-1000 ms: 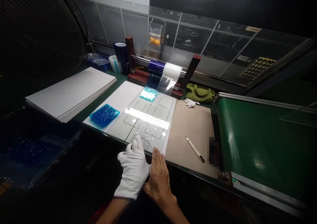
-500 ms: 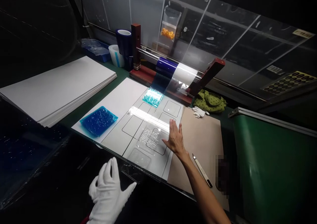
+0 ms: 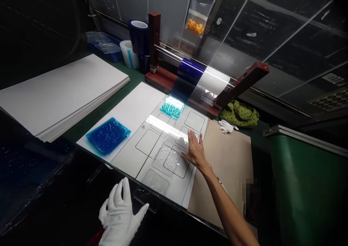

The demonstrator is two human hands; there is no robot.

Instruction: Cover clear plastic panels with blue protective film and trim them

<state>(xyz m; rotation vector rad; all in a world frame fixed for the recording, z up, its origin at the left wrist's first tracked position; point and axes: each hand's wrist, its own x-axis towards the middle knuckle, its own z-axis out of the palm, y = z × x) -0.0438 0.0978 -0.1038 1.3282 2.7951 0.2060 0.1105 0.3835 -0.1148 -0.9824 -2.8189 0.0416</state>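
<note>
My left hand (image 3: 118, 213), in a white glove, hovers off the front edge of the work surface. Its thumb is apart from the fingers and nothing shows in it. Bare, my right hand (image 3: 196, 152) rests with fingers stretched over the right side of a glass-like sheet (image 3: 126, 155) marked with dark rounded rectangles. Left of that hand lies a clear textured square (image 3: 165, 158), with a second clear square (image 3: 155, 181) nearer the front edge. A shiny turquoise gel-like pad (image 3: 172, 107) sits at the sheet's far end. On white paper to the left is a dark blue pad (image 3: 108, 135).
A paper stack (image 3: 70, 82) stands at left. Behind, a red-brown stand (image 3: 163, 80) carries a blue film roll (image 3: 191, 70) and a clear film roll (image 3: 214, 81). Brown board (image 3: 225, 155), a white glove (image 3: 227, 126), a green dotted pouch (image 3: 240, 115) and a green roll (image 3: 304, 180) are at right.
The view has shifted slightly, so the stand and board appear farther right. My right hand keeps its place on the sheet; its forearm now covers most of the pen-like tool. My left hand has barely moved.
</note>
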